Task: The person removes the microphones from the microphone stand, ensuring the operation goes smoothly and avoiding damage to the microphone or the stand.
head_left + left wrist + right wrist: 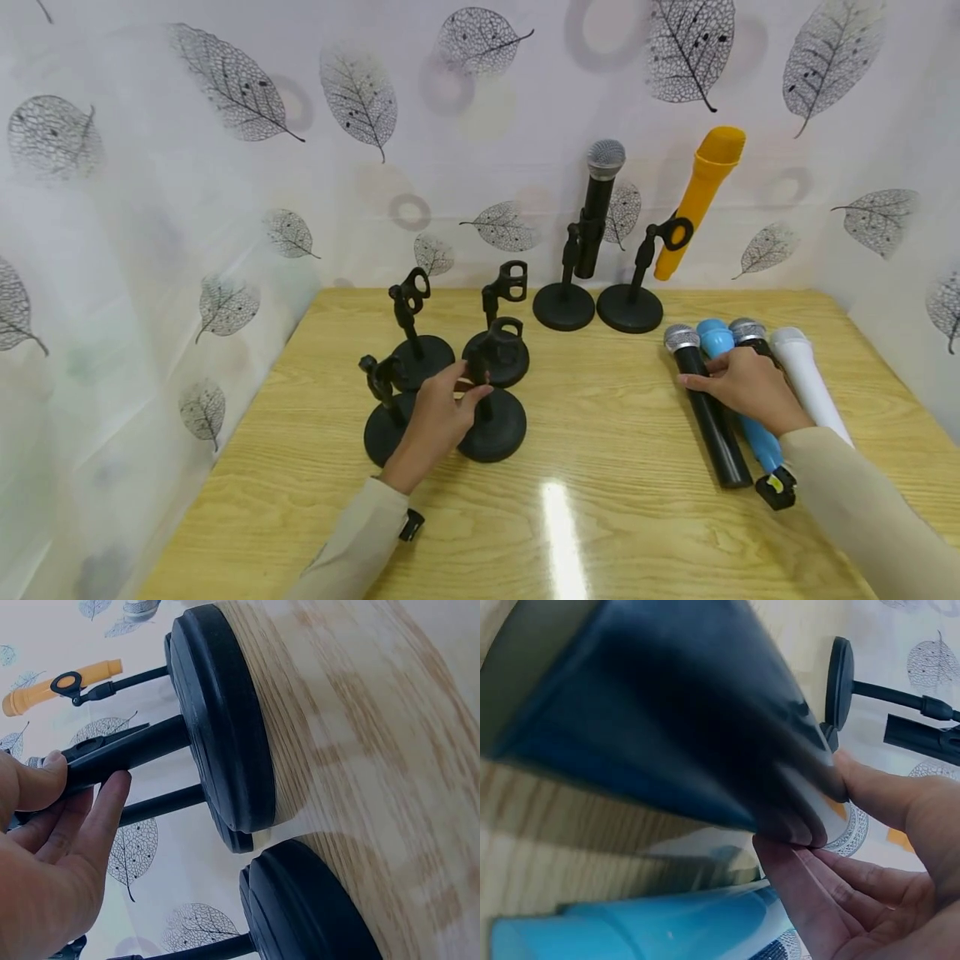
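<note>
My left hand (433, 418) grips the stem of a black desktop microphone stand (495, 429), whose round base is at the table surface. In the left wrist view, thumb and fingers close around that stem (150, 746). At the right, my right hand (757, 387) holds a black microphone (712, 417) with a silver grille, thumb on one side and fingers on the other. The right wrist view shows the black handle (682, 712) between them. Under and beside this hand lie a blue microphone (759, 437), another silver-headed microphone (748, 330) and a white microphone (806, 375).
Three other bare stands (423, 362) surround the held one. At the back, a black microphone (597, 196) and a yellow microphone (693, 208) sit tilted in stands (630, 308). A leaf-patterned curtain (480, 125) borders the wooden table (600, 467).
</note>
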### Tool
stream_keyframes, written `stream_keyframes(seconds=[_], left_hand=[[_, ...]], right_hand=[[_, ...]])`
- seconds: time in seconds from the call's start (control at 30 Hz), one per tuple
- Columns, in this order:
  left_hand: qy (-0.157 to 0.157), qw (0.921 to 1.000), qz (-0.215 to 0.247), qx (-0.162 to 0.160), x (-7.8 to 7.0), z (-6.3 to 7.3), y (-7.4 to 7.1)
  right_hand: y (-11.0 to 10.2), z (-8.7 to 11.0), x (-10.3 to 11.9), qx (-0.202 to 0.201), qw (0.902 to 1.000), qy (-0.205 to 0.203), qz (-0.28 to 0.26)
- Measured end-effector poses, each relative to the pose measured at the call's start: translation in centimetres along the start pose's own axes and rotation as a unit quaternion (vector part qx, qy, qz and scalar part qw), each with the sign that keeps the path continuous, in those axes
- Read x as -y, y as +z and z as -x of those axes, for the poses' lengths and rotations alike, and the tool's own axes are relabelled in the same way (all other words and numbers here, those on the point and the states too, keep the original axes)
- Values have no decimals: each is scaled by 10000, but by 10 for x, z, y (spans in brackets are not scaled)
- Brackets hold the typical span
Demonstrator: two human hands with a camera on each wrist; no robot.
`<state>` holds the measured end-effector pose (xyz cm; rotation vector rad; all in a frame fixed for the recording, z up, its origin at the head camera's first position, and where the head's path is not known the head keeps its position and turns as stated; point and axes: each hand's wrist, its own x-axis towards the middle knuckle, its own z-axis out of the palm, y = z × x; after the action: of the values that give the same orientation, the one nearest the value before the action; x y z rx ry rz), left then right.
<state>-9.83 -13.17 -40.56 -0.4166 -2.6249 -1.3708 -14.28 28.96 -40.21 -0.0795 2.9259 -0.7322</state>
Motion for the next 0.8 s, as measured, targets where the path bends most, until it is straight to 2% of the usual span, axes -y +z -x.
stream_keyframes(seconds=[0.13, 0.27, 0.43, 0.6, 0.8], left_hand=[[53, 10000, 1, -66, 0, 0, 0], [67, 9999, 82, -101, 1, 0, 1], [-2, 9999, 82, -103, 2, 4, 0], [-162, 9998, -113, -23, 0, 19, -7], [-344, 9979, -550, -2, -3, 47, -29]], right_hand=[[1, -3, 2, -80, 9999, 10, 113], [2, -4, 4, 9, 9998, 74, 166], [5, -4, 5, -11, 9998, 12, 209], [4, -5, 5, 104, 9994, 34, 318], [-5, -4, 5, -7, 9994, -19, 334]])
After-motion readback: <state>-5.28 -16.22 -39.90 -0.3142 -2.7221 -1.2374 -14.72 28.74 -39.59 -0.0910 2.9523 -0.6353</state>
